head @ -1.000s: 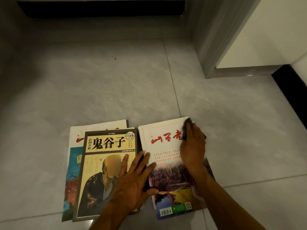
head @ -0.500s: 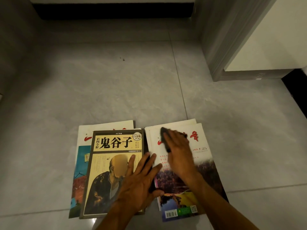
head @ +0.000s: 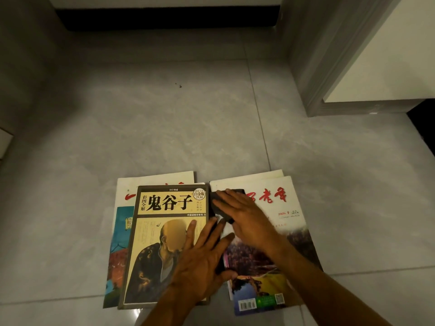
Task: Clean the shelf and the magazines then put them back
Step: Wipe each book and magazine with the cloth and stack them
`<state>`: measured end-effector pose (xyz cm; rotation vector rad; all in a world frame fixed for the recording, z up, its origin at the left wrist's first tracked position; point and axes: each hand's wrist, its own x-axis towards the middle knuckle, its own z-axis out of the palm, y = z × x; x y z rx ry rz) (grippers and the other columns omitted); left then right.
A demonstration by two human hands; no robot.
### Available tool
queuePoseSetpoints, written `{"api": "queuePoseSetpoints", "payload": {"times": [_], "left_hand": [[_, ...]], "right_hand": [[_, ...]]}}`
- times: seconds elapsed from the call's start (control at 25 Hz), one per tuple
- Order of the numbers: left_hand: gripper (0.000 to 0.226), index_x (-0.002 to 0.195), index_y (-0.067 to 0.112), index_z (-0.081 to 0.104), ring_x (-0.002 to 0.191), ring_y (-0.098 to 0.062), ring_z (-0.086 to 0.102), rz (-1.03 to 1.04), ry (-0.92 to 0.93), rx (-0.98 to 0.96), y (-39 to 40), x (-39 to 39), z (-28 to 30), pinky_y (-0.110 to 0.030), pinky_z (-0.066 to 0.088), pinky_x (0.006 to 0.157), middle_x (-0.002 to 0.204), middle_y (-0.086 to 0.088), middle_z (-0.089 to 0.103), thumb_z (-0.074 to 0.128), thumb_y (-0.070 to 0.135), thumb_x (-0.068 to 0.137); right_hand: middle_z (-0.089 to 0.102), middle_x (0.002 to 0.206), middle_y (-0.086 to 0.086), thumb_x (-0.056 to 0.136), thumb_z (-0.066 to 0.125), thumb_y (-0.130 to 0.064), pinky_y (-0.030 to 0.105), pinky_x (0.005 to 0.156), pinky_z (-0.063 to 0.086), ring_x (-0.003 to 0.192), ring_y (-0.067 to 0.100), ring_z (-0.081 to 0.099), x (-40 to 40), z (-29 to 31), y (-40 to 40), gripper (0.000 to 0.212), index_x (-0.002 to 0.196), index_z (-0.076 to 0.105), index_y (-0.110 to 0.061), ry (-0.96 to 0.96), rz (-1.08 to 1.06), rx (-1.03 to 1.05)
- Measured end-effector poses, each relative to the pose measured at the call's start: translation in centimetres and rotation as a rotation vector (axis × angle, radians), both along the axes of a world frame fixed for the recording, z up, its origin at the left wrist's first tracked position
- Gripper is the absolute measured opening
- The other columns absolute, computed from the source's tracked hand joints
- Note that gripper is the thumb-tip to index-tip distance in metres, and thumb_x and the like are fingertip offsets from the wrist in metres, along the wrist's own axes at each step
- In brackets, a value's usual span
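Two piles of magazines lie on the grey tiled floor [head: 164,128]. The left pile has a yellow-and-brown book [head: 160,231] on top of a white magazine [head: 122,222]. The right pile shows a white magazine with red characters [head: 282,208], with another beneath it. My right hand [head: 244,215] presses a dark cloth [head: 217,204] flat on the right magazine's upper left corner. My left hand [head: 202,260] lies flat with spread fingers across the gap, resting on both piles. No shelf is in view.
A grey door frame and white door [head: 353,67] stand at the upper right. A dark skirting strip [head: 164,18] runs along the far wall. A small dark speck [head: 180,86] lies on the tiles.
My right hand has swept the cloth leftwards across the top of the right magazine, from its right corner to its left corner. My left hand has stayed in place.
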<state>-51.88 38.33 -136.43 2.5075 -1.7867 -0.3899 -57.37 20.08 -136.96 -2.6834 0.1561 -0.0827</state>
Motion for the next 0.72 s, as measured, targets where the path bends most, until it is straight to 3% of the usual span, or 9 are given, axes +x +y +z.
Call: {"api": "queuePoseSetpoints", "payload": {"times": [0.04,0.12,0.24,0.32,0.44,0.52,0.64,0.72], "left_hand": [[0.081,0.135,0.027,0.053,0.143,-0.027,0.023,0.000,-0.002,-0.004,0.0,0.2,0.0,-0.060,0.014,0.109,0.149,-0.009,0.042,0.025,0.083,0.083],[0.084,0.138,0.024,0.050,0.143,-0.026,0.022,0.007,0.000,-0.018,0.2,0.2,-0.1,-0.057,0.015,0.110,0.151,-0.009,0.040,0.027,0.083,0.082],[0.104,0.151,0.014,0.027,0.145,-0.025,0.018,0.071,0.031,-0.054,0.2,0.0,0.1,-0.052,0.011,0.114,0.157,-0.010,0.025,0.031,0.087,0.077],[0.117,0.154,0.011,0.014,0.148,-0.026,0.012,0.113,0.052,-0.056,0.1,-0.2,0.1,-0.048,0.005,0.117,0.160,-0.012,0.014,0.035,0.090,0.072],[0.121,0.154,0.010,0.009,0.148,-0.026,0.008,0.129,0.070,-0.045,-0.2,-0.1,0.1,-0.048,0.006,0.116,0.161,-0.011,0.012,0.036,0.091,0.069],[0.119,0.154,0.010,0.012,0.148,-0.026,0.006,0.116,0.082,-0.014,-0.2,0.0,0.1,-0.049,0.006,0.116,0.160,-0.011,0.016,0.033,0.092,0.070],[0.118,0.152,0.009,0.019,0.147,-0.027,0.010,0.106,0.056,0.013,-0.3,0.1,0.1,-0.047,0.003,0.117,0.157,-0.012,0.024,0.030,0.093,0.070],[0.115,0.151,0.010,0.022,0.146,-0.027,0.012,0.090,0.059,0.007,-0.2,0.0,-0.1,-0.046,0.002,0.116,0.154,-0.012,0.030,0.032,0.092,0.070]], "right_hand": [[0.027,0.157,-0.001,0.083,0.060,0.003,0.040,0.120,0.012,0.145,0.018,0.019,-0.5,-0.1,-1.8,0.075,0.148,0.035,-0.023,0.021,0.011,0.003],[0.034,0.154,0.003,0.081,0.064,0.003,0.049,0.117,0.023,0.142,0.025,0.029,-1.9,-1.1,-4.7,0.073,0.146,0.039,-0.021,0.023,-0.186,0.008],[0.037,0.152,0.006,0.079,0.071,-0.005,0.053,0.113,0.031,0.139,0.032,0.035,-3.8,-2.1,-2.1,0.075,0.146,0.040,-0.021,0.010,-0.525,0.011],[0.033,0.155,0.000,0.079,0.072,-0.013,0.048,0.116,0.025,0.143,0.025,0.028,-4.9,-2.1,2.3,0.079,0.148,0.035,-0.026,-0.001,-0.405,0.025],[0.039,0.151,-0.002,0.083,0.068,-0.039,0.046,0.118,0.022,0.141,0.021,0.033,-7.5,-1.1,4.9,0.071,0.145,0.037,-0.027,-0.018,0.054,-0.107],[0.040,0.151,-0.002,0.087,0.053,-0.033,0.047,0.116,0.024,0.142,0.019,0.031,-8.3,-1.4,2.6,0.060,0.145,0.037,-0.026,-0.031,0.099,-0.138],[0.037,0.153,-0.001,0.081,0.051,-0.011,0.055,0.115,0.025,0.143,0.021,0.026,-8.1,-1.4,1.3,0.065,0.144,0.041,-0.024,-0.010,-0.427,0.115],[0.040,0.151,0.002,0.083,0.050,-0.018,0.057,0.113,0.027,0.142,0.027,0.030,-8.0,-1.4,4.3,0.060,0.143,0.042,-0.023,-0.010,-0.529,0.081]]}}
